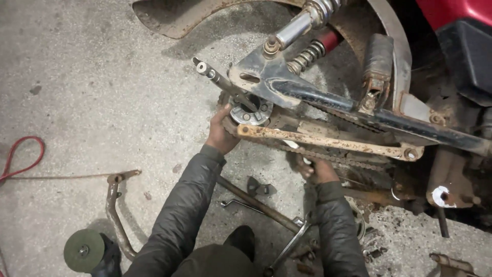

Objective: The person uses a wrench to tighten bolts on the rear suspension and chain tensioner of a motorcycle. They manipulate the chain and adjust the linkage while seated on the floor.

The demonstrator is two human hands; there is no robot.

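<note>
A motorcycle's rear end lies over the concrete floor with the wheel off. My left hand (220, 134) grips the edge of the rear sprocket hub (250, 112), just below the protruding axle rod (218, 78). My right hand (316, 169) is closed around the drive chain (353, 160) under the rusty torque bar (328, 142). The black swingarm (328, 100) and a chrome shock absorber (302, 25) sit above both hands. What lies inside my right fist is partly hidden.
Loose tools lie near my knees: a long rod (256, 204), a spanner (289, 246), a small bent wrench (238, 203). A rusty bent lever (115, 210) and a green grinding disc (83, 250) are at lower left, a red cable (20, 156) at far left.
</note>
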